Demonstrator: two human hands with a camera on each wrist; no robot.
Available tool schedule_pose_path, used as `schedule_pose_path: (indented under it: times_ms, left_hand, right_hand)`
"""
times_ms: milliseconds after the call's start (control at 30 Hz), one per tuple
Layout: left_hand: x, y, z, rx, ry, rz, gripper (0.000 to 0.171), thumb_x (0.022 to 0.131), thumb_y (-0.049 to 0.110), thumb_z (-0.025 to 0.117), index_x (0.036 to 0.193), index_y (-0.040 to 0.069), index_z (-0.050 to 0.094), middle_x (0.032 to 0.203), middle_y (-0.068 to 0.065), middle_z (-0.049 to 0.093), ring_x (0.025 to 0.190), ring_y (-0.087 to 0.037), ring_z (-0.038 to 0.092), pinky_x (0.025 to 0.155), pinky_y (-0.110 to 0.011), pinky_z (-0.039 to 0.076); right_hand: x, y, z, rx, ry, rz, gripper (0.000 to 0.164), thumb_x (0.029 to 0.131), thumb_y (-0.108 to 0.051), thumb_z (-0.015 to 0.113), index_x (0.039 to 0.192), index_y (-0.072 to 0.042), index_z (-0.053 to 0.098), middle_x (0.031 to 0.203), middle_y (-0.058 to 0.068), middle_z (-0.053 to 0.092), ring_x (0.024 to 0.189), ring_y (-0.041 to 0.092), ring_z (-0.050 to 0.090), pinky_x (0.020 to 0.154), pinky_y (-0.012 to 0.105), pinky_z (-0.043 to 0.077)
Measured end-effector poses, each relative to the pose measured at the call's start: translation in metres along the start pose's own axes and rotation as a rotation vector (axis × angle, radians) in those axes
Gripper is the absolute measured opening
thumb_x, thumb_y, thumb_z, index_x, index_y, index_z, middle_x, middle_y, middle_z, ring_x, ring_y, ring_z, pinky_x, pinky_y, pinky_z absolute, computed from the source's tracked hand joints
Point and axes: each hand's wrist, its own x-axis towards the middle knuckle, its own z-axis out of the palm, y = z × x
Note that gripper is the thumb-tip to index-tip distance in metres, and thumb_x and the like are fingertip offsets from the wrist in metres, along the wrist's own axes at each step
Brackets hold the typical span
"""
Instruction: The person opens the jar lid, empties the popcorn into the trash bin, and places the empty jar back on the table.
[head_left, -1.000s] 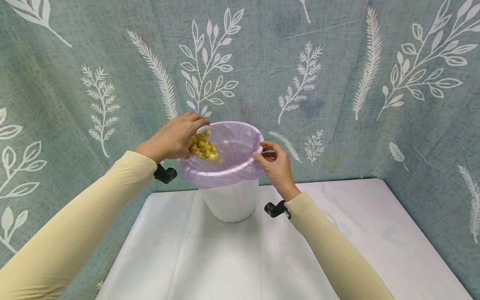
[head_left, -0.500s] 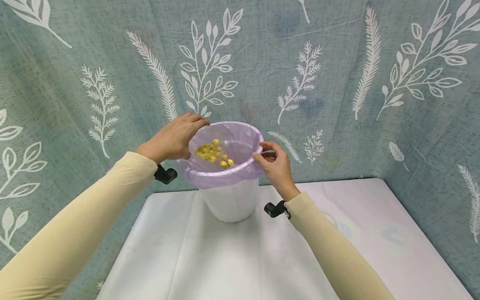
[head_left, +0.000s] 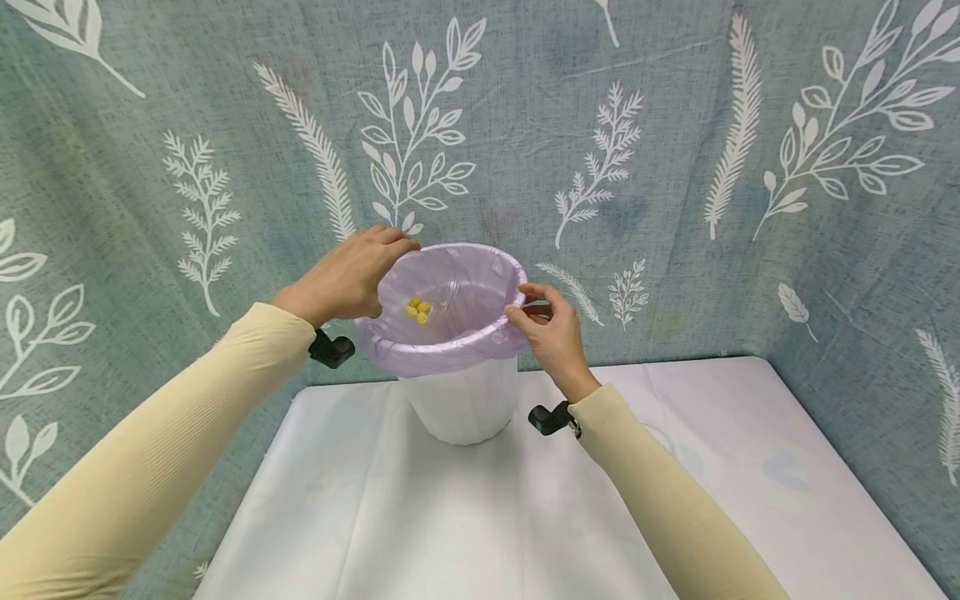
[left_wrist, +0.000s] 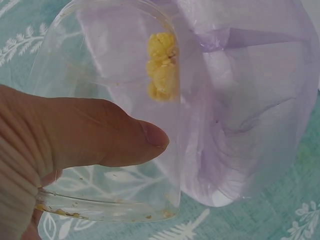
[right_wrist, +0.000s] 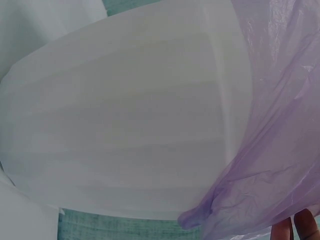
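My left hand grips a clear bowl, tipped on its side over the mouth of a white trash bin. In the left wrist view the thumb lies across the bowl's outside. A few yellow popcorn pieces sit inside near its rim, and crumbs cling to its wall. A thin lilac trash bag lines the bin and folds down over the rim. On the bin's right side, my right hand pinches the bagged rim between thumb and fingers; only its fingertips show in the right wrist view.
The bin stands at the back of a table with a white cloth. Close behind and on both sides hangs a green-blue curtain with white leaf prints. A black wrist camera sticks out below the right hand.
Most of the popcorn has slid and tumbled out of the tipped bowl into the bin, leaving a few pieces in the bowl. Both hands have stayed in place.
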Motion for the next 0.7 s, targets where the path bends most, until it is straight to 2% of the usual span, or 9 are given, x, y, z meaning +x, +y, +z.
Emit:
schedule_pose_path:
  times_ms: [300,500,700]
  left_hand:
    - [0.0018,0.0025,-0.0038,0.004,-0.02,-0.012,0.086,0.055,-0.016,0.074,0.137,0.004,0.053,0.137,-0.015,0.052,0.129,-0.036,0.043,0.109,-0.056,0.034]
    - [0.0043,0.0034,-0.006,0.01,-0.023,0.001,0.084,0.056,-0.017,0.073,0.136,0.004,0.054,0.135,-0.014,0.053,0.129,-0.035,0.043,0.11,-0.055,0.033]
    - [0.0073,0.0038,-0.0075,0.044,-0.022,0.026,0.081,0.056,-0.02,0.069,0.133,0.003,0.055,0.132,-0.014,0.055,0.128,-0.035,0.044,0.111,-0.054,0.031]
  right_hand:
    - [0.0001,0.0,-0.0004,0.009,0.002,-0.01,0.043,0.09,-0.006,0.072,0.127,0.008,0.058,0.125,0.03,0.056,0.107,0.039,0.06,0.082,0.021,0.052]
    - [0.0027,0.005,-0.0007,0.011,0.008,-0.002,0.043,0.09,-0.008,0.073,0.127,0.006,0.059,0.124,0.026,0.057,0.107,0.037,0.06,0.085,0.026,0.054]
    - [0.0002,0.0001,-0.0006,0.015,0.002,0.003,0.041,0.09,-0.008,0.072,0.126,0.005,0.059,0.122,0.028,0.057,0.108,0.038,0.06,0.087,0.026,0.053]
